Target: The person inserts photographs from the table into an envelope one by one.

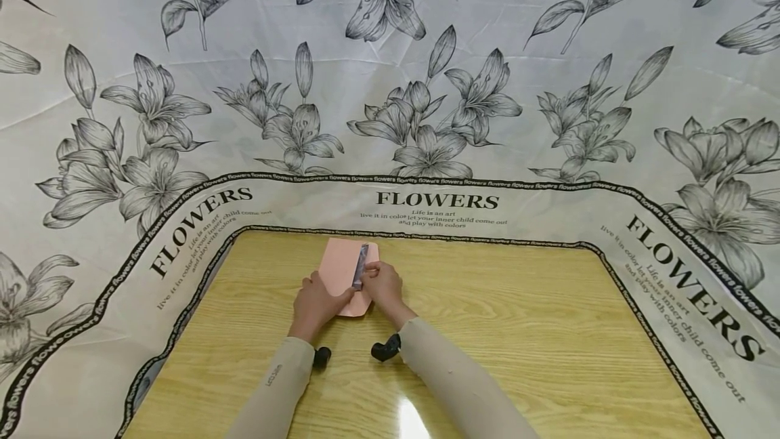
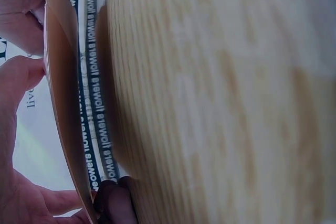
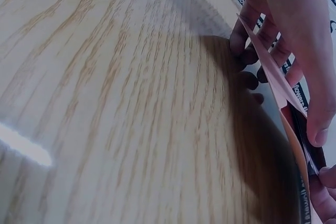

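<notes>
A pink envelope (image 1: 337, 264) stands lifted over the wooden table, its flap to the right. From the opening shows a narrow strip of a dark, bluish printed card (image 1: 361, 265). My left hand (image 1: 318, 302) grips the envelope's near left part, thumb on the front by the card and fingers behind it. The right hand (image 1: 384, 286) pinches at the card's right edge with thumb and forefinger. Seen edge-on in the left wrist view, the envelope (image 2: 62, 72) bows a little. In the right wrist view the dark card (image 3: 302, 129) lies between the envelope's pink layers.
The wood-grain table (image 1: 518, 330) has a bright light reflection near its front. A white cloth (image 1: 439, 205) with black flower prints and lettering borders its far and side edges. Black wrist cameras (image 1: 385, 349) hang below both sleeves.
</notes>
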`<state>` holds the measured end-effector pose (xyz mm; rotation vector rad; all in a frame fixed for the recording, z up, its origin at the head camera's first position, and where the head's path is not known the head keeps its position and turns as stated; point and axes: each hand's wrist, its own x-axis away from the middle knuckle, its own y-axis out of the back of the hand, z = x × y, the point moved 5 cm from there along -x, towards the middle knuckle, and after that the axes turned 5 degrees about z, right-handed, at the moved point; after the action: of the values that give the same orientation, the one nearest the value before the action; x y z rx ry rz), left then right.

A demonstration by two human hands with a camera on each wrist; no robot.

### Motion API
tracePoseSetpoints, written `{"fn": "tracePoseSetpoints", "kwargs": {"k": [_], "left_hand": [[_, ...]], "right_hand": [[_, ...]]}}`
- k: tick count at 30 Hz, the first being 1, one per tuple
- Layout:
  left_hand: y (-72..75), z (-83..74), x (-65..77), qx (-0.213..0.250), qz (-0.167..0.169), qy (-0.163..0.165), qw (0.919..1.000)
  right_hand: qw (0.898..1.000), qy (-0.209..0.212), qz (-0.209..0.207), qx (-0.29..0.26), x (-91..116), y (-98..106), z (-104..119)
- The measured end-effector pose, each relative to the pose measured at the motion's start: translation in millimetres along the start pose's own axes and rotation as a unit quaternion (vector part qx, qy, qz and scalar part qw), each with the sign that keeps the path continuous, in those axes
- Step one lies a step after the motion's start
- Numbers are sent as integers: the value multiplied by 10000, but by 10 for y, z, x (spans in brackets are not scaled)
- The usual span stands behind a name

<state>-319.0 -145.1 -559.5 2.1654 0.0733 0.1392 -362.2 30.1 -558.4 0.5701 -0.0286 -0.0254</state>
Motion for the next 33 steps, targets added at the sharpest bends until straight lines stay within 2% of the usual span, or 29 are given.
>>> {"fn": "tracePoseSetpoints", "kwargs": {"k": [19, 33], "left_hand": [[-8, -16, -6, 44, -39, -26, 10000], [-11, -1, -11, -95, -72, 83, 9999]], "right_hand": [[9989, 341, -182, 273, 34, -34, 77], [9996, 253, -14, 84, 28, 15, -14]]}}
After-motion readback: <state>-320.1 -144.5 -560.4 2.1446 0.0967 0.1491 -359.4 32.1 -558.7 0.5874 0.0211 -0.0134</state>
